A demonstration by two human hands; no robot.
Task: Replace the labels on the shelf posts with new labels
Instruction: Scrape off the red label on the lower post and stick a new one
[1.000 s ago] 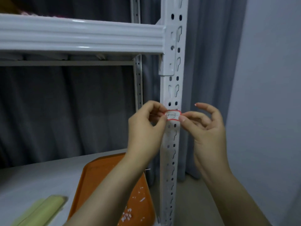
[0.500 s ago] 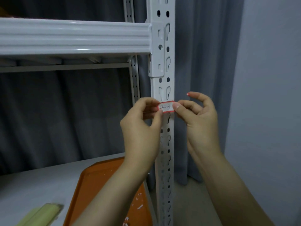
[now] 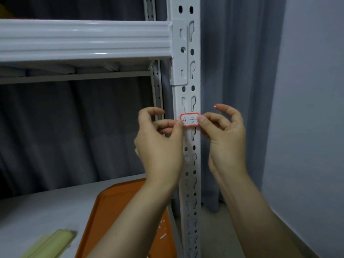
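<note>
Setting: grey curtain [image 3: 232,71] behind a white metal rack, pale wall at right.
Item: red-bordered label [image 3: 189,119], marked "4-3", against the front face of the shelf post [image 3: 197,81], below the beam bracket.
Hands: left hand [image 3: 160,146] pinches its left edge, right hand [image 3: 225,138] its right edge.
Handling, as judged: hold level, then press flat from the middle outward.
Unclear: whether it already adheres. The orange tray [image 3: 119,211] is partly covered by the forearm.
</note>
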